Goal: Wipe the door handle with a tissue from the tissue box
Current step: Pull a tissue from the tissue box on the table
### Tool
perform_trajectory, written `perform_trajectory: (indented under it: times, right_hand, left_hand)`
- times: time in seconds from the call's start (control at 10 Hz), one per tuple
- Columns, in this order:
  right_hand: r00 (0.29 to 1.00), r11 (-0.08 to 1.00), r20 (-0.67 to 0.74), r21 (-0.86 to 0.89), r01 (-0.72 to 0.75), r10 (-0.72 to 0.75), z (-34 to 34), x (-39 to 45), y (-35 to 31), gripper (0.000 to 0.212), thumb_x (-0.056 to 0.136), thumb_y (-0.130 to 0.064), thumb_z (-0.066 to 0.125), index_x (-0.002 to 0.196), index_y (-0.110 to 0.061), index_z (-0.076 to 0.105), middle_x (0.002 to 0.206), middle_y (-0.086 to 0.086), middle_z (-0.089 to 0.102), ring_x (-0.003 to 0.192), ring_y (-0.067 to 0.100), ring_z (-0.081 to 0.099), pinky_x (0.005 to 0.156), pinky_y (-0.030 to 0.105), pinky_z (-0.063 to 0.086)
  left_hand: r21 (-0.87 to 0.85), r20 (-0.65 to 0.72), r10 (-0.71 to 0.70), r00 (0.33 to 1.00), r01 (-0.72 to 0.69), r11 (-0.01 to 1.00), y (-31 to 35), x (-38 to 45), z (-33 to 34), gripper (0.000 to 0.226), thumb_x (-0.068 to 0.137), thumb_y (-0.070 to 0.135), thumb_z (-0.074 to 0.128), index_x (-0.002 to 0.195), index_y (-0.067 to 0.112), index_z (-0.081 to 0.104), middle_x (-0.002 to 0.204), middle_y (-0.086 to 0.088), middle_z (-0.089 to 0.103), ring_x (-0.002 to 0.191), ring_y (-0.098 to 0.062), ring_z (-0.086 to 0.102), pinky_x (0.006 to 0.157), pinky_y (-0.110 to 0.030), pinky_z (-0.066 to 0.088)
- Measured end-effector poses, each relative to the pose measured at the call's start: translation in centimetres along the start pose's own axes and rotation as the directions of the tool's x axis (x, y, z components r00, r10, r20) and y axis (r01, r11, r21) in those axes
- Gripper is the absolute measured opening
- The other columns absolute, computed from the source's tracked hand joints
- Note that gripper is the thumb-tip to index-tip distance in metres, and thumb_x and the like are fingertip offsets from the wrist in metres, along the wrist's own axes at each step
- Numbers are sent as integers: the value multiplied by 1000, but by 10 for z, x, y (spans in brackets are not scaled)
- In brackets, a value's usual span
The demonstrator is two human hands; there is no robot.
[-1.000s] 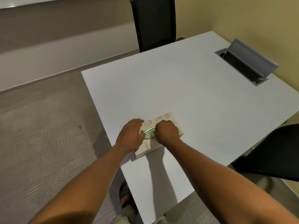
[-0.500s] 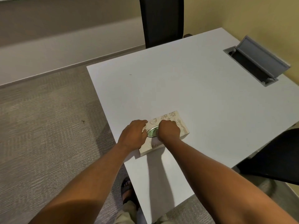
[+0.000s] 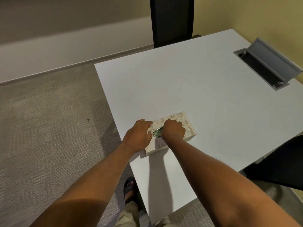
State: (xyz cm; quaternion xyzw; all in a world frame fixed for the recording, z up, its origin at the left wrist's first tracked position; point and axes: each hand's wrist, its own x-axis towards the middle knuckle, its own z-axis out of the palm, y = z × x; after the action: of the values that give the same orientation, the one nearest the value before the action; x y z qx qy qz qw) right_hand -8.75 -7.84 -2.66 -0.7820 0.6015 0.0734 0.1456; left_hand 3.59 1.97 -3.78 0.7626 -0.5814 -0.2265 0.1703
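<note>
A cream tissue box (image 3: 183, 122) with a floral print lies on the white table (image 3: 196, 89), close to its left edge. My left hand (image 3: 137, 135) lies over the box's left end and holds it down. My right hand (image 3: 173, 130) is curled into a fist on top of the box, fingertips dipping into the green-rimmed oval opening (image 3: 157, 132). No tissue shows outside the box, and whatever the fingers pinch is hidden. No door or door handle is in view.
A grey cable hatch (image 3: 265, 63) stands open at the table's far right. One black chair (image 3: 171, 18) stands behind the table, another (image 3: 282, 163) at its right side. My sandalled foot (image 3: 130, 189) is on the carpet by the table's narrow near section.
Both hands stay on the box in nearly the same pose. Only the camera has turned slightly, so the table sits further right in view.
</note>
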Motion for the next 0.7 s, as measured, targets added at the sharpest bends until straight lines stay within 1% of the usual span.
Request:
perform_trajectory:
  times: [0.1, 0.4, 0.6, 0.7]
  right_hand:
    - [1000, 1000, -1, -1, -4, 4, 0, 0, 0, 23, 84, -14, 62, 106, -13, 63, 107, 7, 67, 111, 28, 55, 86, 38, 46]
    - [1000, 1000, -1, 16, -14, 14, 4, 1, 3, 22, 87, -13, 55, 107, -12, 64, 110, 9, 67, 113, 30, 54, 87, 38, 45]
    - [999, 999, 18, 44, -28, 27, 1, 3, 10, 24, 88, -22, 54, 108, -12, 64, 110, 10, 68, 113, 31, 53, 89, 39, 45]
    - [999, 997, 37, 66, -43, 40, -4, 4, 14, 24, 87, -24, 56, 106, -12, 64, 110, 9, 67, 113, 31, 53, 90, 39, 47]
  left_hand:
    - [3, 0, -7, 1000, 7, 1000, -3, -2, 0, 47, 102, 21, 49, 149, 15, 46, 150, 2, 50, 151, -15, 25, 107, -38, 44]
    - [9, 0, 21, 1000, -21, 1000, -2, -4, -1, 48, 101, 21, 50, 149, 14, 47, 149, 0, 51, 151, -17, 27, 108, -39, 44]
    - [20, 8, 30, 1000, -30, 999, -4, -2, 1, 48, 101, 21, 51, 148, 13, 47, 150, 1, 50, 151, -18, 26, 110, -38, 42]
    - [2, -13, 51, 999, -51, 999, -3, -2, 2, 49, 99, 22, 53, 148, 13, 47, 151, 0, 50, 151, -20, 27, 112, -41, 41]
